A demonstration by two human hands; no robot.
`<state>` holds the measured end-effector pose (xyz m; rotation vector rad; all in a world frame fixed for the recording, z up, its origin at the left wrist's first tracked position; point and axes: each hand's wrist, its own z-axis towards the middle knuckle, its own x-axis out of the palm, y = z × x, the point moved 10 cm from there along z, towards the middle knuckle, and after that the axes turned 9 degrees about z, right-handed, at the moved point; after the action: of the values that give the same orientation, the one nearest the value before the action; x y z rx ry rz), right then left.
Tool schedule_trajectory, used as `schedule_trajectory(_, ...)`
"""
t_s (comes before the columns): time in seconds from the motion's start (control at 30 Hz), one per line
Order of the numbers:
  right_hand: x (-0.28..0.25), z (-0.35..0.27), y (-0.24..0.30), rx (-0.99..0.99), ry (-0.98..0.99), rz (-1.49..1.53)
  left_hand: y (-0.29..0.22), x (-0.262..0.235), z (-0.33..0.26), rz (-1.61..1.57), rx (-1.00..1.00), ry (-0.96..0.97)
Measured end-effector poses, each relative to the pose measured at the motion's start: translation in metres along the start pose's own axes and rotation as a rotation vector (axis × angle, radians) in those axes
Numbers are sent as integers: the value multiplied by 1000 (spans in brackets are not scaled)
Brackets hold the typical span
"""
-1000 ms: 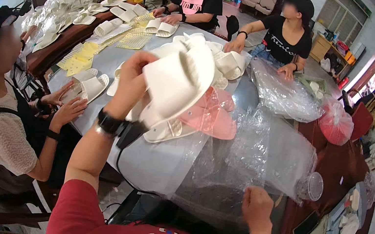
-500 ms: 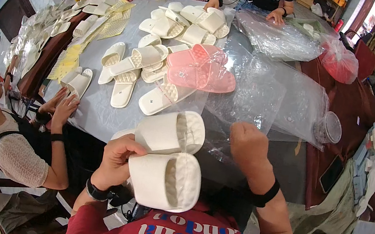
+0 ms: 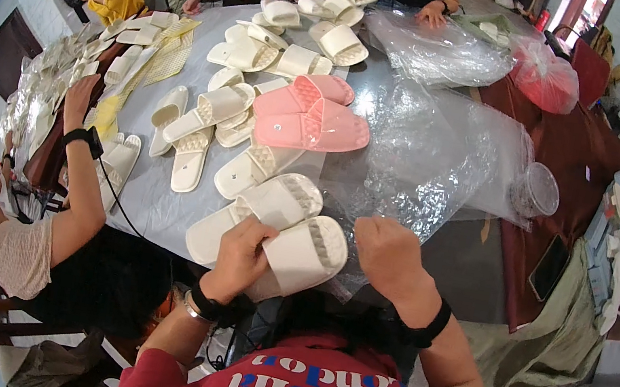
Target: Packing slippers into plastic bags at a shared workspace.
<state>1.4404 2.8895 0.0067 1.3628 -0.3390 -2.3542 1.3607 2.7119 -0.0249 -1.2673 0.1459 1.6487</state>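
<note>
My left hand [image 3: 240,256] is closed round a pair of white slippers [image 3: 305,256], which it holds side by side over the near table edge, toes pointing up and right. Just right of them my right hand [image 3: 391,258] is a fist. Clear plastic film shows at its fingers and spreads beyond it as a plastic bag [image 3: 420,175]; the grip itself is partly hidden. A pair of pink slippers [image 3: 314,122] lies past the white ones, beside the film. More white slippers [image 3: 213,113] lie in a loose pile to the left of the pink pair.
Stacked clear bags [image 3: 440,51] cover the far right of the table. A round clear tub [image 3: 536,190] and a phone [image 3: 550,266] sit at the right. On the left, a co-worker's raised arm [image 3: 84,193] reaches across the table edge; other people stand at the far side.
The white pair in my left hand has moved away from me and tilted toward the upper right. My right fist has come slightly nearer. The left co-worker has raised a hand off a slipper.
</note>
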Motion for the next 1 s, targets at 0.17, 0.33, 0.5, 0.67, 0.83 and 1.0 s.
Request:
schedule_trajectory(0.17, 10, 3, 23, -97, 41, 37, -36, 15, 23, 4, 91, -95)
schedule_trajectory(0.33, 13, -7, 40, -179, -25, 162, -57, 49, 48, -78, 152, -87)
schedule_trajectory(0.5, 4, -21, 59, -228, -32, 279, -85, 81, 86, 6, 291, -134)
schedule_trajectory(0.67, -7, -31, 64, -190, -46, 277, -114, 124, 117, -36, 360, -84)
schedule_trajectory(0.83, -12, -44, 79, -286, -120, 205, -86, 185, 126, -520, 117, 284)
schedule_trajectory(1.0, -17, -47, 33, -177, -123, 122, -97, 188, 111, -307, 268, 381)
